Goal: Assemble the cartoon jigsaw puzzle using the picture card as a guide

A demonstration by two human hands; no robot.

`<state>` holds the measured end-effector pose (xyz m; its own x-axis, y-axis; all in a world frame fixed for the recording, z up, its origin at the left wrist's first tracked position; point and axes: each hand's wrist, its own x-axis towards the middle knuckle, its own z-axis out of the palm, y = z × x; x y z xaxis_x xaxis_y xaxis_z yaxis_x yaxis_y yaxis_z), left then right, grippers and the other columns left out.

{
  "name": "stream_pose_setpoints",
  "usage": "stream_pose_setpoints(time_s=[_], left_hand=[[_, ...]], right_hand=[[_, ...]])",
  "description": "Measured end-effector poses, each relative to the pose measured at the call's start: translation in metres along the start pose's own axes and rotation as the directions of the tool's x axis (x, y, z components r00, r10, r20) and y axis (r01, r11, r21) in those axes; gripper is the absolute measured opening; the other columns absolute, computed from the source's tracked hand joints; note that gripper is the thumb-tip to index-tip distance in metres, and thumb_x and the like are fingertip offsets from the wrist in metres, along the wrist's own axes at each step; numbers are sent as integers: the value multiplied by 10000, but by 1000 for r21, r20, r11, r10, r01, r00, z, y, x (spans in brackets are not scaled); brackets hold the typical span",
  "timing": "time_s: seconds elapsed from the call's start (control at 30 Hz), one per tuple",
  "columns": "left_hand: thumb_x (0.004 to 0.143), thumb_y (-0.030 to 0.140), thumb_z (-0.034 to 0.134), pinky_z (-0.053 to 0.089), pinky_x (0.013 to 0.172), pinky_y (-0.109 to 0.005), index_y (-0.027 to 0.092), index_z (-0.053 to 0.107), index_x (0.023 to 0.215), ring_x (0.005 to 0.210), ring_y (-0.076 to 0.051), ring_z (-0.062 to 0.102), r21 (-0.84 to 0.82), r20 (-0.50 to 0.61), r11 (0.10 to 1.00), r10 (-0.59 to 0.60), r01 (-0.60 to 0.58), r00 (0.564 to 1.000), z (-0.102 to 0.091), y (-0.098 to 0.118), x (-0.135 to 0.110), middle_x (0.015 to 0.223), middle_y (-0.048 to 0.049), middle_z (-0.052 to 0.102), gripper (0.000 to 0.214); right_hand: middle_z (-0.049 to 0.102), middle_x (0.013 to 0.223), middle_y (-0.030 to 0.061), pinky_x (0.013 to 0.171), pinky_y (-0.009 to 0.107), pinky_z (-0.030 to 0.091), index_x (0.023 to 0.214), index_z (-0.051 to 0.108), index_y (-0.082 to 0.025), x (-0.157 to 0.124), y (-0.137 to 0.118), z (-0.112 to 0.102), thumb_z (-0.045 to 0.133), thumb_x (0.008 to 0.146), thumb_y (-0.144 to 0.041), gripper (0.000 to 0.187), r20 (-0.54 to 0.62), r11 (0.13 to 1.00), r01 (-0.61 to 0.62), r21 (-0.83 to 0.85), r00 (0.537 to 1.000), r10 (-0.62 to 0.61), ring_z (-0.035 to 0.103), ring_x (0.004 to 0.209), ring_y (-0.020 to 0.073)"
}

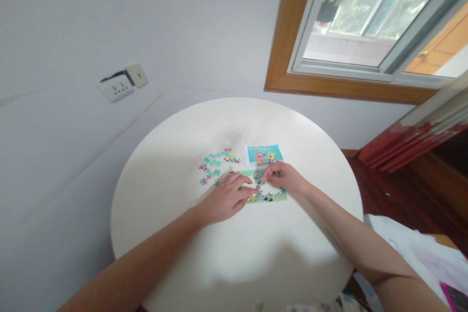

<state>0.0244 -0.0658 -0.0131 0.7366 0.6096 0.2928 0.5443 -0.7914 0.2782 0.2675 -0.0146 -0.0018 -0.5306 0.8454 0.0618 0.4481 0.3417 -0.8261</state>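
Forearms (pixel 157 248) come in from either side over a round white table (pixel 175 141), which gives everything a flat bed. Between my hands sits the puzzle (pixel 270 198), part filled, with white gaps showing in it; it lies in front of me, probably so both hands can get at it. My left hand (pixel 228 197) lies across its left side, fingers loosely spread and gripping nothing I can see, perhaps to steady it. My right hand (pixel 287 178) is over the upper right, thumb and fingers nearly pinched together; whether anything is caught between them I cannot tell. Just beyond lies the card (pixel 263 154), cartoon side up, likely so I can glance at it. To the left, the loose pieces (pixel 212 161) are strewn flat, seemingly so each can be seen.
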Motion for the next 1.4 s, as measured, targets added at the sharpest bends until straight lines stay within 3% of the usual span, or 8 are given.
stream_pose_setpoints(time_s=[0.37,0.7,1.4], left_hand=[[919,188,490,348,1026,-434,282,603,1222,1165,-241,444,-5,8,1000,0,0,1000,-1,0,1,1220,-73,539,337],[916,197,502,340,1033,-435,278,614,1204,1165,-241,445,-2,6,1000,-4,4,1000,1,0,1,1217,-73,541,319],[925,194,476,353,1011,-434,266,620,1190,1152,-241,453,-15,-6,1000,11,-11,1000,2,-1,1,1209,-80,545,310]], right_hand=[[514,554,-34,512,200,316,712,688,-130,-4,2,1,615,809,-348,250,143,996,-87,-25,986,90,401,531,79],[561,577,-22,494,202,318,741,716,-146,-8,-2,5,618,784,-387,263,132,982,-187,-39,973,190,418,533,90],[626,568,-11,519,203,351,760,757,-164,-6,-2,9,616,798,-241,165,92,982,-13,-187,995,31,485,519,94]])
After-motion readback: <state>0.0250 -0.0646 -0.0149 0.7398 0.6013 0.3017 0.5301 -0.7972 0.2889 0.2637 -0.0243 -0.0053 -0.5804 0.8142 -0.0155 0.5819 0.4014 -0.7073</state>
